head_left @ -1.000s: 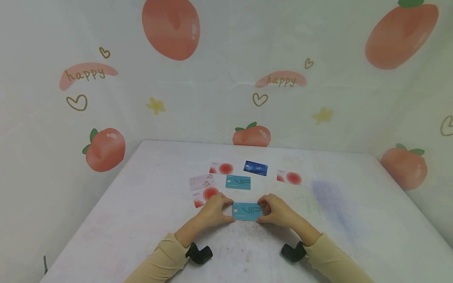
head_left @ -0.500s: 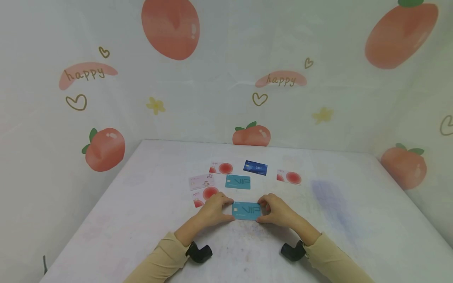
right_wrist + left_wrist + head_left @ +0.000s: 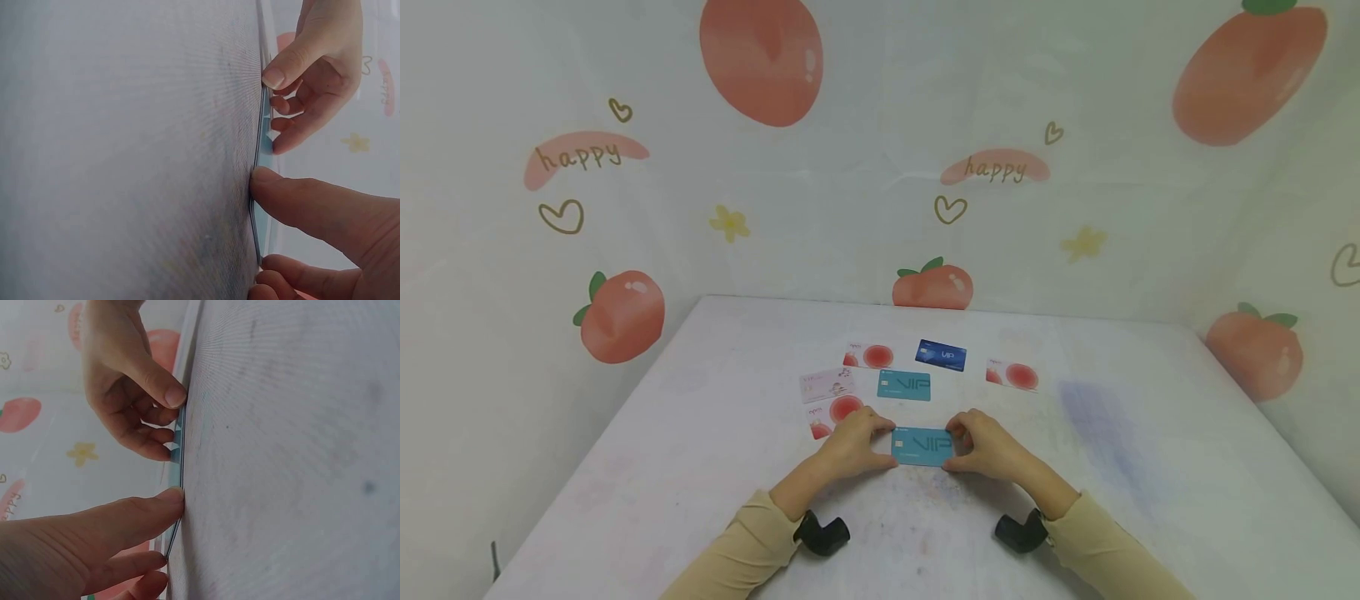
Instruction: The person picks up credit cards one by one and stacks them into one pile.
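Observation:
In the head view a teal VIP card (image 3: pixel 922 447) lies flat, close over the white table, between both hands. My left hand (image 3: pixel 852 446) grips its left end, thumb on the near corner and a fingertip on the far corner. The right hand (image 3: pixel 988 446) holds the right end the same way. Seen edge-on in the left wrist view, the card (image 3: pixel 175 472) shows thin dark edge lines along the tabletop. From the right wrist, the thumb and fingers of the right hand (image 3: pixel 319 215) pinch the near end, with the left hand beyond.
Beyond the hands lie a second teal VIP card (image 3: pixel 904 386), a dark blue VIP card (image 3: pixel 942 356), a pale pink card (image 3: pixel 827 385) and several white cards with red circles, one (image 3: pixel 1012 375) to the right. Another red-circle card (image 3: pixel 835 414) is partly behind the left hand.

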{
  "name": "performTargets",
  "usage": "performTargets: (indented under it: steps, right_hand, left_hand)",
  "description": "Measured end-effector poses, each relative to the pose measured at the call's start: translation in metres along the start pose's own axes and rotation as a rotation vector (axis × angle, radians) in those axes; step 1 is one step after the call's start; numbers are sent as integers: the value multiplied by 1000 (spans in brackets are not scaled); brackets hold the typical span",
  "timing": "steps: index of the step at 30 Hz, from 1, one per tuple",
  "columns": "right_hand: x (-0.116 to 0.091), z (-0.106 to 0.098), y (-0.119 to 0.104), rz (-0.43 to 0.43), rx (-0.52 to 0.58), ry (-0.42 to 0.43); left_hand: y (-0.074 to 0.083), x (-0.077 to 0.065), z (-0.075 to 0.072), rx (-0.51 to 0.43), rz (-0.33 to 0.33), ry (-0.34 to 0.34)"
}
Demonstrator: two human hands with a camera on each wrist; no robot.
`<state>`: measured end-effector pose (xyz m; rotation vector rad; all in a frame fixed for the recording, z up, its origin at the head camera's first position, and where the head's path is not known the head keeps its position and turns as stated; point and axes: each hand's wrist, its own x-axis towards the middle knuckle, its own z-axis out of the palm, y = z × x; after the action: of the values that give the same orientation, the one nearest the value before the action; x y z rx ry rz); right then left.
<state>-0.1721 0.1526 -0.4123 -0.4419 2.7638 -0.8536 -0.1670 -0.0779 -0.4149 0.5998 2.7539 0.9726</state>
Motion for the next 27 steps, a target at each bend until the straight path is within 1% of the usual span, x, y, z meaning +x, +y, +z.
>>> performTargets:
  steps: [9, 16, 27]
  right_hand:
    - [-1, -1, -1, 13, 11, -5]
    - [-3, -2, -3, -7, -3, -7]
    - [-3, -3, -3, -6, 1, -9]
  left_hand:
    - [-1, 1, 1, 0, -13, -7]
    - [0, -1, 1, -7, -15, -8]
    - [0, -1, 1, -2, -9, -5]
